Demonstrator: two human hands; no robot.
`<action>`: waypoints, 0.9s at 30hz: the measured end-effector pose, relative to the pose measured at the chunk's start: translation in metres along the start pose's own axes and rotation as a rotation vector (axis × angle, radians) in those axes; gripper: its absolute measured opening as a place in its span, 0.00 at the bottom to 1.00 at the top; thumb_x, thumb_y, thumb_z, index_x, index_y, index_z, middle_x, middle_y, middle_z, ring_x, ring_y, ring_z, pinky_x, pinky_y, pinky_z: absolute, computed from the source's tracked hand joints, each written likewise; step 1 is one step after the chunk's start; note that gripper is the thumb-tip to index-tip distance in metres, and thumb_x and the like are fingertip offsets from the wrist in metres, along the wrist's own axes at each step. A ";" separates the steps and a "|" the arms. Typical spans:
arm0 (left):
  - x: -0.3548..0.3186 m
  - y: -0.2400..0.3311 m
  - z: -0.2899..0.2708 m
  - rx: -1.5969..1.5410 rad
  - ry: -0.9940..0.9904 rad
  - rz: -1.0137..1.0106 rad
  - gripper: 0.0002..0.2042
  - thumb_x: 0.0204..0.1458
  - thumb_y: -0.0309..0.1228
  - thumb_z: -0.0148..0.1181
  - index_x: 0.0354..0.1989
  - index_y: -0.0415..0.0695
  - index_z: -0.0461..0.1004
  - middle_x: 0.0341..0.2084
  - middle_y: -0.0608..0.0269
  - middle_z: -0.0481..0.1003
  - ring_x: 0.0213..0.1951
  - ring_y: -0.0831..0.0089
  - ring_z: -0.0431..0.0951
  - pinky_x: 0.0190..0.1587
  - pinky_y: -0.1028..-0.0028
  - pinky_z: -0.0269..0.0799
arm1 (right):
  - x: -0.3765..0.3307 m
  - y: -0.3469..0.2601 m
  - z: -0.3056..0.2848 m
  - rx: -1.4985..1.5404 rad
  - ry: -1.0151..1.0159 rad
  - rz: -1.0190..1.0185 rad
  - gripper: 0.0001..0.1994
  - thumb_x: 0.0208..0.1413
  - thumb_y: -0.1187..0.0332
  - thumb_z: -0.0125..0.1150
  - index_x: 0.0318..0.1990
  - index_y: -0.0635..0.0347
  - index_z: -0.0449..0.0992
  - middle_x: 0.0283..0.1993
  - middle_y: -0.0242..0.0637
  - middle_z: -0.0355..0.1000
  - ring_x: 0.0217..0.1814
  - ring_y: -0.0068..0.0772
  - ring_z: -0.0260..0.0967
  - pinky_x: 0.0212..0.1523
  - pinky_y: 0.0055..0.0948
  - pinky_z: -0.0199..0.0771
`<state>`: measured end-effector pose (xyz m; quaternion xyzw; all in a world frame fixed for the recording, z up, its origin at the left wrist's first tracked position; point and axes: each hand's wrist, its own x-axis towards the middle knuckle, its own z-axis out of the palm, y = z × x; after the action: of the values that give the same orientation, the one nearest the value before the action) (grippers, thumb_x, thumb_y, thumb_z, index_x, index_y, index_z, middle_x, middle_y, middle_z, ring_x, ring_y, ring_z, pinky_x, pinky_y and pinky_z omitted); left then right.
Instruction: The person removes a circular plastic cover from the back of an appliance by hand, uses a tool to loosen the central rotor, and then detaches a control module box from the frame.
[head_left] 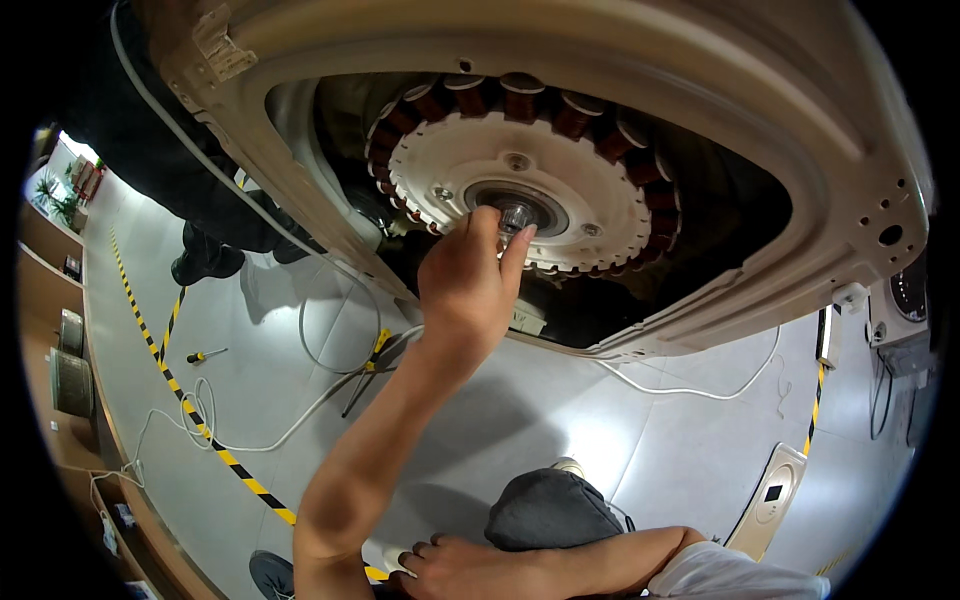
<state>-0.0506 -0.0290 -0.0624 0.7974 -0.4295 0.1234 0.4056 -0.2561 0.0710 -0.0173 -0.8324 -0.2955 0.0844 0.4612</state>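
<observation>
My left hand (465,275) reaches up to the middle of a white ring-shaped motor stator (430,160). Its thumb and fingertips close around the short splined metal shaft (516,217) at the hub; the fingers beyond are partly hidden. Dark copper-coloured coils (522,105) line the stator's rim, and a few bolts show on its face. The stator sits inside the opening of a beige metal housing (690,55), which looks like a washing machine's. Low in the view, my right hand (450,568) rests near my body, fingers spread and apparently holding nothing.
A screwdriver (207,355) and a yellow-handled tool (379,345) lie on the tiled floor, near a looping white cable (300,425). Black-and-yellow tape (235,465) crosses the floor. Another person's dark shoe (207,255) stands at left. A beige control panel (770,490) lies at right.
</observation>
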 end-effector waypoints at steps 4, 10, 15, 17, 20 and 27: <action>-0.002 0.003 -0.004 -0.046 -0.006 -0.002 0.09 0.57 0.34 0.58 0.36 0.40 0.71 0.21 0.58 0.73 0.23 0.62 0.74 0.28 0.67 0.68 | 0.000 -0.001 -0.009 -0.028 0.022 -0.022 0.09 0.52 0.67 0.52 0.31 0.64 0.74 0.31 0.46 0.71 0.37 0.44 0.71 0.35 0.41 0.71; -0.026 -0.016 -0.030 -0.234 -0.182 -0.052 0.08 0.53 0.31 0.61 0.31 0.41 0.71 0.25 0.56 0.75 0.27 0.56 0.76 0.29 0.62 0.70 | -0.009 -0.017 -0.011 -0.044 0.175 0.054 0.10 0.53 0.64 0.55 0.35 0.63 0.72 0.35 0.44 0.70 0.37 0.43 0.70 0.35 0.37 0.70; -0.048 -0.056 -0.086 -0.049 -0.527 0.061 0.10 0.53 0.33 0.60 0.36 0.40 0.70 0.30 0.55 0.75 0.34 0.53 0.76 0.35 0.59 0.70 | -0.011 -0.033 -0.025 -0.119 0.115 0.149 0.10 0.52 0.65 0.56 0.36 0.63 0.70 0.34 0.42 0.69 0.37 0.40 0.69 0.38 0.35 0.69; -0.048 -0.062 -0.103 0.024 -0.561 0.042 0.11 0.53 0.34 0.60 0.38 0.41 0.70 0.31 0.55 0.75 0.36 0.52 0.75 0.38 0.58 0.69 | -0.006 -0.039 -0.024 -0.206 0.127 0.188 0.10 0.52 0.65 0.56 0.35 0.63 0.70 0.33 0.41 0.69 0.36 0.39 0.69 0.38 0.34 0.69; -0.043 -0.065 -0.123 0.038 -0.433 0.099 0.13 0.53 0.36 0.59 0.40 0.40 0.68 0.32 0.54 0.74 0.38 0.52 0.75 0.40 0.58 0.69 | 0.001 -0.039 -0.020 -0.283 0.135 0.243 0.07 0.50 0.67 0.54 0.32 0.61 0.70 0.30 0.39 0.69 0.35 0.37 0.69 0.37 0.32 0.69; -0.046 -0.086 -0.143 0.003 -0.425 0.116 0.13 0.54 0.35 0.58 0.40 0.39 0.69 0.30 0.54 0.73 0.37 0.53 0.75 0.40 0.60 0.68 | 0.007 -0.023 0.013 -0.325 0.143 0.305 0.06 0.52 0.66 0.53 0.31 0.59 0.70 0.30 0.38 0.69 0.33 0.37 0.69 0.35 0.31 0.69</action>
<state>0.0109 0.1318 -0.0424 0.7800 -0.5504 -0.0238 0.2968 -0.2652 0.0938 -0.0048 -0.9346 -0.1423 0.0452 0.3227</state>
